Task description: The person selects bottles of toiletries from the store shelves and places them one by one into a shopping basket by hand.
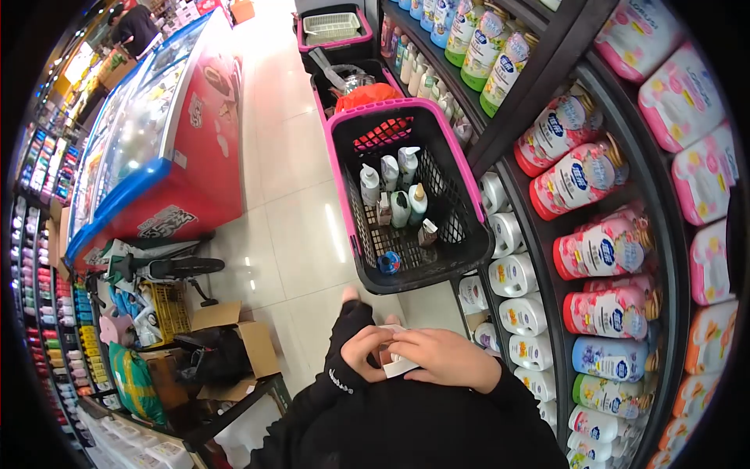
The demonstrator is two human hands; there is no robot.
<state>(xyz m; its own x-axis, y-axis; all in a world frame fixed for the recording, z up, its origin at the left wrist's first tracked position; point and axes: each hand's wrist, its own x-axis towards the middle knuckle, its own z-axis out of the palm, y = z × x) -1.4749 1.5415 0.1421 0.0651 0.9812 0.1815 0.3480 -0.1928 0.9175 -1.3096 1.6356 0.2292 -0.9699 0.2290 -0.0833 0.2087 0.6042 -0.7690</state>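
My left hand [365, 350] and my right hand [449, 359] meet in front of my body, their fingers closed around a small carton [397, 364] with white flaps and a brownish side. The fingers cover much of it, and its contents cannot be made out. Just beyond my hands stands a black shopping basket [344, 205] with a pink rim. Inside it are several pump bottles, among them a white one [369, 186], a pale green bottle [400, 209], a small dark-capped bottle [427, 232] and a small blue item [388, 263].
Shelves on the right hold pink detergent bottles [598, 252], white jugs [522, 316] and wrapped packs [681, 102]. More baskets [371, 25] stand behind. A red freezer [207, 133], a bike wheel [187, 268] and an opened cardboard box [258, 348] are left. A person [134, 30] stands far back.
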